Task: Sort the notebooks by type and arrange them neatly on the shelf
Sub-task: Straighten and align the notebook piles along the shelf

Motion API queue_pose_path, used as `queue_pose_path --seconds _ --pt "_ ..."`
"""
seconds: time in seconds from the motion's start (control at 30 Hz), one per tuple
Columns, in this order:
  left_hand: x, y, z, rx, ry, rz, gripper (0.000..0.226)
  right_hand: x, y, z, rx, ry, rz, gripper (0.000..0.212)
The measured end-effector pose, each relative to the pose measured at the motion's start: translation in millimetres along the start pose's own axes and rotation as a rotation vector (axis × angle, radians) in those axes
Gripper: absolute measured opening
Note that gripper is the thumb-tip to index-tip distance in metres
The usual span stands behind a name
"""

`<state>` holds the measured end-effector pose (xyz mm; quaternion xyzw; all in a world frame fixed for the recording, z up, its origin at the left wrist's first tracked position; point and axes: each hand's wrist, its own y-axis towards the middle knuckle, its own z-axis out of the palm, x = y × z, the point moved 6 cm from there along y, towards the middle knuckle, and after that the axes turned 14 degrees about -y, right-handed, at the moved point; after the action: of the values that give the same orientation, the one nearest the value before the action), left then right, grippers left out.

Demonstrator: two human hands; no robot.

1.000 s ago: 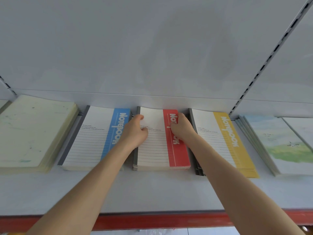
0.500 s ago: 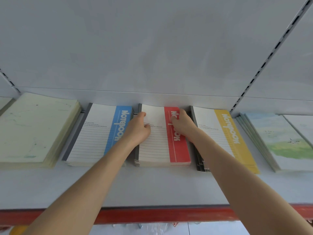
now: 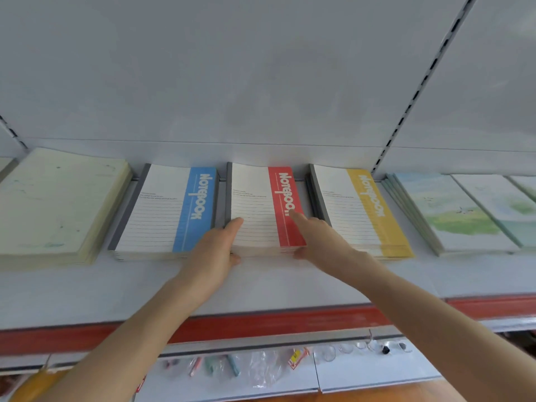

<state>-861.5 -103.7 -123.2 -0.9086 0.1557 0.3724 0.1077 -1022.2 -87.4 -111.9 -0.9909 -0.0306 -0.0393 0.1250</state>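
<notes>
Three stacks of lined "Notebook" pads lie side by side on the white shelf (image 3: 261, 282): a blue-striped stack (image 3: 162, 216), a red-striped stack (image 3: 261, 210) and a yellow-striped stack (image 3: 359, 210). My left hand (image 3: 217, 250) holds the red stack's front left corner, with a finger along the top and the thumb at the front edge. At the front right corner my right hand (image 3: 316, 236) holds the same stack, index finger lying on the red stripe and thumb against the front edge.
A thick pale green stack (image 3: 55, 204) lies at the far left. Landscape-cover notebooks (image 3: 452, 213) lie fanned at the right. The shelf has a red front rail (image 3: 290, 320). Packaged pens (image 3: 232, 365) hang on hooks below. A slotted upright (image 3: 417, 88) divides the back panel.
Both hands slid from the far end of the red stack toward me to its front corners. The camera view tilted down, showing the rail and the hooks below.
</notes>
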Motion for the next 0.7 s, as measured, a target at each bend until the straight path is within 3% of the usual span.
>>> queue_pose_path --seconds 0.2,0.57,0.7 --pt "-1 0 -3 -0.143 -0.104 0.013 0.062 -5 -2 -2 -0.068 0.103 0.035 0.064" --pt "-4 0 -6 -0.060 -0.132 0.012 0.060 -12 0 -3 0.034 0.203 0.046 0.060" --pt "-6 -1 -8 -0.082 -0.158 0.004 0.058 -13 2 -3 0.045 0.155 0.069 0.046"
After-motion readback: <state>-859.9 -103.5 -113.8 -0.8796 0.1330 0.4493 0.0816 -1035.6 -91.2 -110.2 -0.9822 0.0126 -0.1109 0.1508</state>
